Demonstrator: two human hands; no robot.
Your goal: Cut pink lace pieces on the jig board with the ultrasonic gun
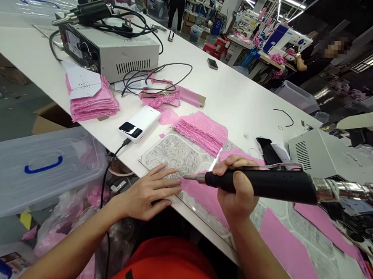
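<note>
A black-handled tool with a narrow metal tip (259,184) is gripped in my right hand (238,189), fingers wrapped round the handle. Its tip points left and meets the left edge of a pink fabric piece (205,197) lying on a grey marbled board (173,153). My left hand (153,192) lies flat with fingers stretched, its fingertips at that same fabric edge, close to the tip. Just beyond the hands sits a stack of pink lace-like pieces (202,130). Part of the pink piece is hidden under my right hand.
A white power bank (140,124) with a cable stands left of the board. Behind it are a pink stack with a paper pattern (94,100) and a grey control box (116,51) carrying another black tool. More pink pieces (287,246) lie right. A clear bin (46,164) stands left.
</note>
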